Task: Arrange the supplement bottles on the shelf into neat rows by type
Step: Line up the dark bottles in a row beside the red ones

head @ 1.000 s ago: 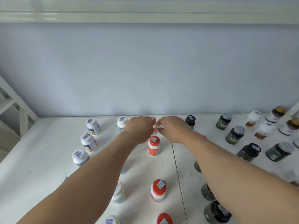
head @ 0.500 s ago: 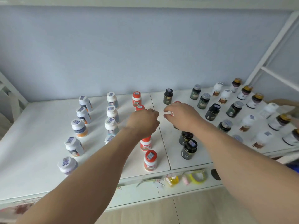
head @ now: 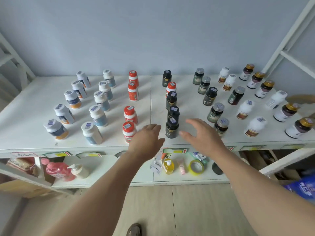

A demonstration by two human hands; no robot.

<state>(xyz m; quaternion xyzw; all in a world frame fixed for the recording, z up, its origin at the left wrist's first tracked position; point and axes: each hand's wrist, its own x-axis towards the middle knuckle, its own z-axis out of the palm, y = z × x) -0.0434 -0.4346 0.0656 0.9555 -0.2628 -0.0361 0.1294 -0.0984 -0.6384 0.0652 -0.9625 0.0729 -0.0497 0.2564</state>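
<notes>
Hovering above the shelf (head: pixel 25 120) front, left hand (head: pixel 146 142) and right hand (head: pixel 202 135) released, fingers spread, flanking nearest black bottle (head: pixel 171 127)

No text is sharp enough to read

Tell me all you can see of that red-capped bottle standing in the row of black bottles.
The red-capped bottle stands upright, second from the back in the row of black bottles, right of the seam in the white shelf. Its cap is red with a small barcode sticker on top; a white shoulder shows below it. The black bottle in front hides its lower body. No hand touches it.
</notes>
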